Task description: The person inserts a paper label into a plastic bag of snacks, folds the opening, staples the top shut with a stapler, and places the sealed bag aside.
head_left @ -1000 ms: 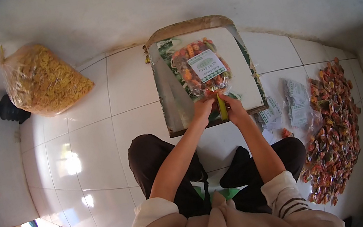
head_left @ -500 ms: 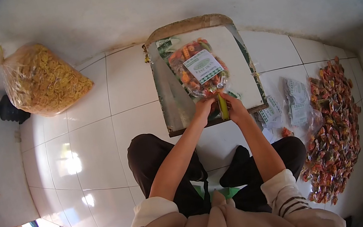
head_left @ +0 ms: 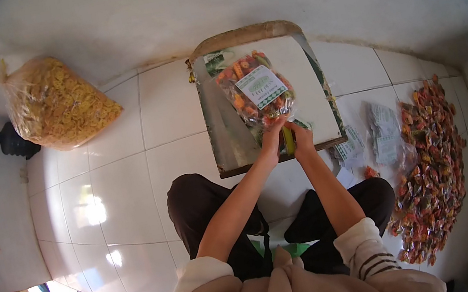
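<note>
A clear plastic bag of orange and red snacks (head_left: 237,100) with a white and green label lies on a low table (head_left: 307,80). My left hand (head_left: 273,136) is closed on the gathered neck of this snack bag, at its near end. Close beside it, my right hand (head_left: 301,137) is closed around a slim yellow-green tool (head_left: 289,140), held upright against the bag's neck. The fingers partly hide the tool, so its exact kind does not show.
On the floor at right lies a big pile of small filled snack packets (head_left: 430,174). Flat labelled bags (head_left: 382,129) are stacked between it and the table. A large bag of yellow snacks (head_left: 61,104) and a dark water jug (head_left: 14,142) stand at left.
My left hand has shifted slightly right and up along the bag's neck, nearer the tool. The bag stays in nearly the same place on the table.
</note>
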A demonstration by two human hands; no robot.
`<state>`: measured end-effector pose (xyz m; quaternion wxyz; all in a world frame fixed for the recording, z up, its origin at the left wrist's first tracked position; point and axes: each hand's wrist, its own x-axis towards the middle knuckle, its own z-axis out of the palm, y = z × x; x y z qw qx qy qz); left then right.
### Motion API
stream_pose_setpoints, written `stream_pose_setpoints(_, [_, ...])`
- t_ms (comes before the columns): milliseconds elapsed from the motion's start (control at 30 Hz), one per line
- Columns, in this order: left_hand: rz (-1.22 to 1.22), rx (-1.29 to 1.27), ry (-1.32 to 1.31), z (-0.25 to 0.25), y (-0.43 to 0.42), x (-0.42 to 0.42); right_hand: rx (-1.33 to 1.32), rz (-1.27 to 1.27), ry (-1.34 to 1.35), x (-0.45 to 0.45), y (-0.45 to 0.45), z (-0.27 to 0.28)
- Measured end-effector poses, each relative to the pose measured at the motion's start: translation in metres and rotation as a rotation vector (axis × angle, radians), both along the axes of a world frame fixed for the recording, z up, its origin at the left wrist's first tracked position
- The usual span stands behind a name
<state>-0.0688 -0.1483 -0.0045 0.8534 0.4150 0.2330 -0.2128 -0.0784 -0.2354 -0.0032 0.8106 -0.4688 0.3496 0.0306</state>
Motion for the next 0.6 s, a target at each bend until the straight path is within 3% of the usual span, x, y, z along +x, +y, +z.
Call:
stream_pose_setpoints(467, [-0.012, -0.024, 0.080, -0.006, 0.003, -0.001, 0.043, -0.130, -0.012, -0.007, 0.010, -0.007])
stream_pose_setpoints(600, [-0.018, -0.061, 0.001, -0.006, 0.008, -0.001, 0.054, -0.107, 0.012, -0.003, 0.008, 0.021])
